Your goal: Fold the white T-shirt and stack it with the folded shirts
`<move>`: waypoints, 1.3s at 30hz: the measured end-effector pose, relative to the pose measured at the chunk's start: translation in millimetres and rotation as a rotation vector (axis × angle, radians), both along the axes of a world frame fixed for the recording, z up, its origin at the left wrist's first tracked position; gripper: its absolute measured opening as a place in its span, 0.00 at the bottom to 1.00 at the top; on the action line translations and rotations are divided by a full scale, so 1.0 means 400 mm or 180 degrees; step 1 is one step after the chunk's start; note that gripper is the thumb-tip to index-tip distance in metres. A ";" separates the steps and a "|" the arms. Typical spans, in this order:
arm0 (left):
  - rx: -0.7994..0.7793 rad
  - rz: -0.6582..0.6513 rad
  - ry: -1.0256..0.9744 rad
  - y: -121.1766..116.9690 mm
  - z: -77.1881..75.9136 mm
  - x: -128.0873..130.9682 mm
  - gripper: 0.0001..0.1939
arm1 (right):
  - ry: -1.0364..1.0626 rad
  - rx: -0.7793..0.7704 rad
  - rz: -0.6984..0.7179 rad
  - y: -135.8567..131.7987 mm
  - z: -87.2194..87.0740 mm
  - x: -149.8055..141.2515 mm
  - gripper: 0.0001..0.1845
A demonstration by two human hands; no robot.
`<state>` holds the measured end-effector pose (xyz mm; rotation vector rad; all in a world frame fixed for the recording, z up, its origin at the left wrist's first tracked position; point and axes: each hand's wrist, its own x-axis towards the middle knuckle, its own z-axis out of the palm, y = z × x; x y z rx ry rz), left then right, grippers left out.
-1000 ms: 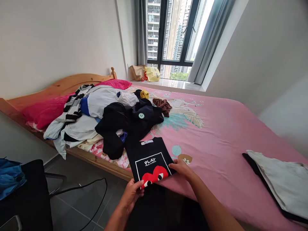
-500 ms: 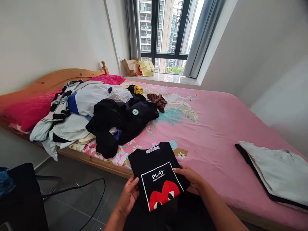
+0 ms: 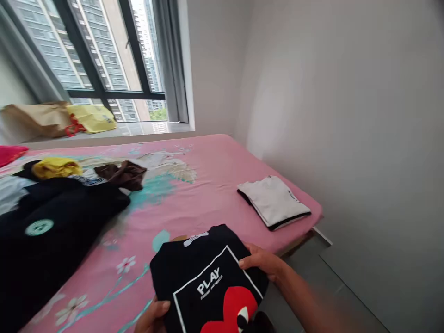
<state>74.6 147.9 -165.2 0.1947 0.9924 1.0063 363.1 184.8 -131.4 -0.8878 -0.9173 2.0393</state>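
A folded black T-shirt (image 3: 204, 277) with a white "PLAY" square and a red heart print is held just above the near edge of the pink bed (image 3: 208, 185). My left hand (image 3: 152, 317) grips its lower left edge, thumb on top. My right hand (image 3: 263, 263) grips its right side, fingers curled over the fabric. Further right on the bed lies a folded white garment (image 3: 272, 199) on top of a black one.
A pile of unfolded clothes (image 3: 45, 217), mostly black with a yellow and a brown piece, covers the bed's left part. Paper and yellow bags (image 3: 79, 118) sit on the window sill. A grey wall runs along the right; grey floor shows beyond the bed's corner.
The view has swung to the right, and the folded stack at the bed's corner is now near the centre. Both hands still hold the black T-shirt, lifted and carried rightward.
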 end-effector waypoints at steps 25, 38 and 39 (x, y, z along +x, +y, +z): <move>0.0961 -0.2512 0.1528 0.526 -0.059 0.844 0.22 | -0.1513 -0.0140 -0.1638 0.319 -0.172 0.891 0.16; 0.1054 -0.2584 0.1626 0.464 -0.029 0.878 0.17 | -0.2598 -0.0251 -0.2044 0.327 -0.170 0.873 0.15; 0.1052 -0.2460 0.1534 0.470 -0.028 0.876 0.17 | -0.2609 -0.0260 -0.2034 0.326 -0.168 0.872 0.15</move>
